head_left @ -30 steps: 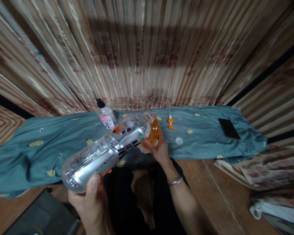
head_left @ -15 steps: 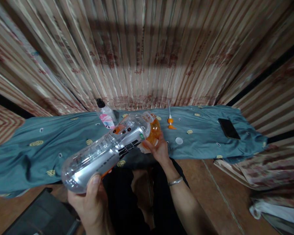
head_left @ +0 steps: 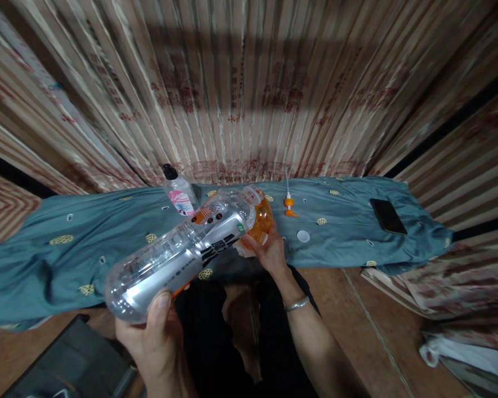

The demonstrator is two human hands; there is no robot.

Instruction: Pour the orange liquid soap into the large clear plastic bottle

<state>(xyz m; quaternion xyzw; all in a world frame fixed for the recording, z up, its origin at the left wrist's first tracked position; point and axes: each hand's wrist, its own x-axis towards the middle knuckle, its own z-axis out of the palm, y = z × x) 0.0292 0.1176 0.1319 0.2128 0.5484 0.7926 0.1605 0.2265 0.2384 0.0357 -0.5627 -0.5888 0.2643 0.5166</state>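
Note:
My left hand is closed around the base end of a large clear plastic bottle with a silver label. The bottle is tilted, its neck pointing up and to the right. My right hand is wrapped round an orange bottle, partly hidden behind the clear one. The clear bottle's neck lies over the top of the orange bottle; whether the two mouths touch I cannot tell. An orange pump head with a pale tube lies on the cloth, and a small white disc is nearer me.
A clear bottle with a black cap and pink label stands at the back left. A black phone lies at the right on the green cloth. Behind hangs a striped curtain. A dark box stands at lower left.
Both hands keep their holds, and the two bottles stay almost where they were. The view has shifted very slightly.

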